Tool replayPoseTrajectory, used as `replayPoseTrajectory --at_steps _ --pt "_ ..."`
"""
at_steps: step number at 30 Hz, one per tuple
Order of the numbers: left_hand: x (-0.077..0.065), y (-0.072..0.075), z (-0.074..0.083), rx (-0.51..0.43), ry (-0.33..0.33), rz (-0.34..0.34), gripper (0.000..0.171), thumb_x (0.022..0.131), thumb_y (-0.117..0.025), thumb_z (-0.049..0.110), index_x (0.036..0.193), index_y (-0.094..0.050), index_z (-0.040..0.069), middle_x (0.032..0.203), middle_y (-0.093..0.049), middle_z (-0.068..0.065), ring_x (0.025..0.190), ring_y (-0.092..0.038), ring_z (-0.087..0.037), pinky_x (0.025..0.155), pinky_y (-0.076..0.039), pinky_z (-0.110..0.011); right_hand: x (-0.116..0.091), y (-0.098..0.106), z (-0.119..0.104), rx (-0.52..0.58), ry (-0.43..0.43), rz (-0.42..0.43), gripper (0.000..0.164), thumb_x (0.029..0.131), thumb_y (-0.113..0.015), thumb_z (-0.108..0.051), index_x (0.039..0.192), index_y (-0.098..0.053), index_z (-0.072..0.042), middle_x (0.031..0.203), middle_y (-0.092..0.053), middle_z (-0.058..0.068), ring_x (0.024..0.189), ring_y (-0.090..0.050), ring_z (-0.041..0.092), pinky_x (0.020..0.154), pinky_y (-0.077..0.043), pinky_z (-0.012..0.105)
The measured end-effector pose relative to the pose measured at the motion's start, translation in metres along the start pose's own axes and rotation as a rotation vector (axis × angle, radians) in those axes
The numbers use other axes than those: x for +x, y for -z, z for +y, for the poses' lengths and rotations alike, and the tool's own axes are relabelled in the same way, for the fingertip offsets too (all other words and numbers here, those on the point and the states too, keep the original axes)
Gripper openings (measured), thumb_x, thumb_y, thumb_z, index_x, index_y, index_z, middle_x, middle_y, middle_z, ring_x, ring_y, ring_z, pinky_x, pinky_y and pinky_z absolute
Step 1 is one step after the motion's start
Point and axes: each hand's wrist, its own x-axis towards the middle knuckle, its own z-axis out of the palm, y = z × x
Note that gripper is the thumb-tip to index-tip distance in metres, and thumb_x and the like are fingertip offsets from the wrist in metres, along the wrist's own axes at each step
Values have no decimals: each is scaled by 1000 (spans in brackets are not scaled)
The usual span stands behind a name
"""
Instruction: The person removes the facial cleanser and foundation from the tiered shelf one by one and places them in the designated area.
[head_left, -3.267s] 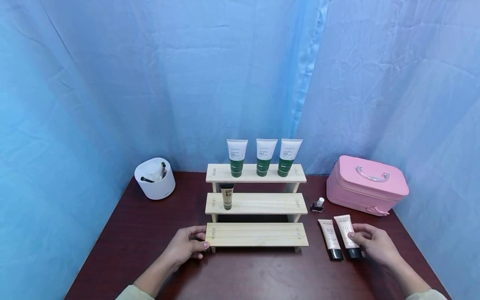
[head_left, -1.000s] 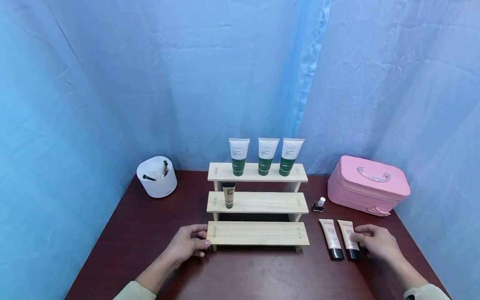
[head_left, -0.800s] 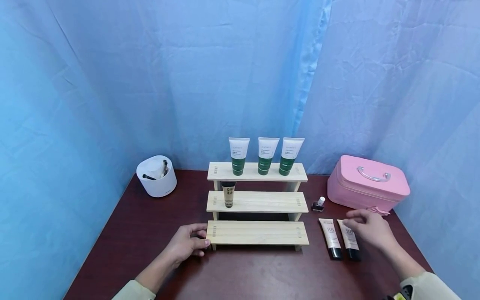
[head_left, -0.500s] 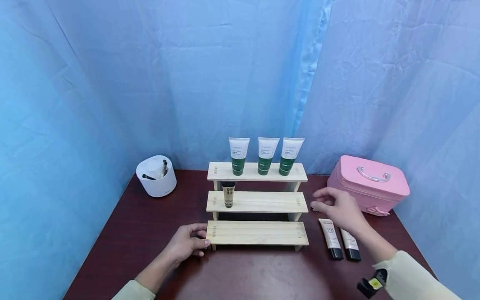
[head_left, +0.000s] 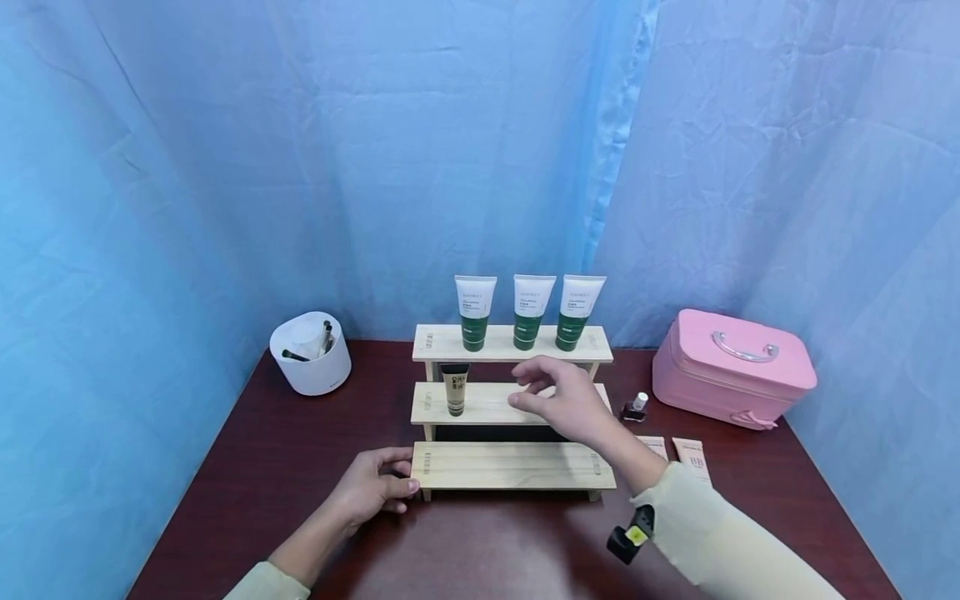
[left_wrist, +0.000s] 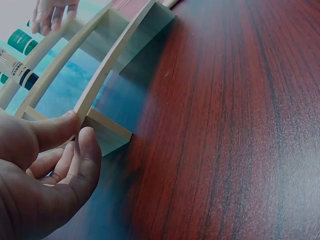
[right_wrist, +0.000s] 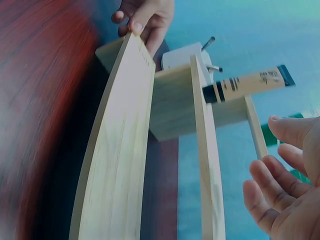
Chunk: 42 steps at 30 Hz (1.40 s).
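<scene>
Gripping the Small Tube (head_left: pixel 455 392): Side Approach

Your left hand (head_left: pixel 373 485) pinches the left end of the front shelf (head_left: pixel 510 467); apply light, constant pressure to brace it. Your right hand (head_left: pixel 564 402) is empty above the middle shelf (head_left: pixel 487 407), thumb and fingers parted. The small tube stands upright near that shelf's left end. The step appears to be a grasp: close squarely on its body, clearing the white-and-green tubes (head_left: pixel 533 312) behind.
</scene>
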Motion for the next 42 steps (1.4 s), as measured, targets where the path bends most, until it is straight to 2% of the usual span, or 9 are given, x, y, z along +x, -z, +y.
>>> replayPoseTrajectory --at_steps 6,11,17,21,34,42 --pt "-2 0 4 -5 0 -1 62 84 -74 -12 142 -50 -13 106 -59 -14 69 -63 -16 56 -59 -30 12 -17 -5 92 15 -11 35 88 -83 -23 119 -71 -17 116 -74 8 98 -73 15 83 -61 36" --pt "-1 1 5 -19 -1 -6 63 84 -74 -12 142 -50 -13 105 -58 -14 71 -64 -15 56 -58 -29 18 -28 -9 138 21 -18 37 87 -84 -22 121 -71 -16 115 -74 7 98 -74 15 84 -62 34" --pt "0 2 4 -27 -2 -15 63 84 -74 -12 142 -49 -13 105 -58 -13 71 -63 -14 56 -58 -28 22 -35 -17 184 26 -39 44 86 -85 -22 125 -70 -10 118 -74 12 100 -73 18 84 -62 34" --pt "0 2 3 -26 -3 -17 63 85 -74 -12 142 -48 -14 105 -59 -13 72 -64 -14 56 -58 -28 24 -39 -20 210 35 -42 42 86 -85 -22 124 -71 -10 116 -74 11 100 -73 19 85 -62 34" --pt "0 2 2 -25 5 -11 63 84 -74 -11 142 -49 -13 106 -58 -12 71 -63 -14 56 -59 -28 26 -50 -29 201 28 -41 37 83 -87 -20 116 -71 -11 110 -74 4 97 -73 17 81 -62 30" --pt "0 1 1 -30 6 -12 63 85 -74 -11 143 -49 -12 106 -58 -12 70 -63 -14 56 -59 -28 27 -56 -27 151 25 -38 35 84 -86 -21 115 -72 -13 109 -74 1 97 -73 15 80 -62 30"
